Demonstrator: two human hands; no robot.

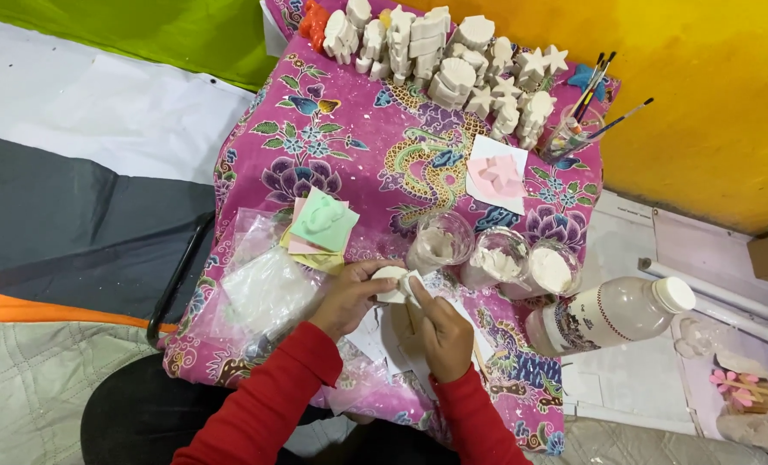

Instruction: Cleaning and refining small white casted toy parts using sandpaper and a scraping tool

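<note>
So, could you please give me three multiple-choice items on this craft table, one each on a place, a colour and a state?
1. Where do the unpainted white plaster figures stand?
A. at the far edge of the table
B. on the floor
C. inside the jars

2. What colour are the person's sleeves?
A. blue
B. red
C. white

3. How is the small white piece placed?
A. lying alone on the cloth
B. sunk in a jar
C. held between both hands

Answers: 1 A, they crowd the edge by the yellow wall. 2 B, both forearms are red. 3 C, the left hand and right hand close their fingers on it.
</note>
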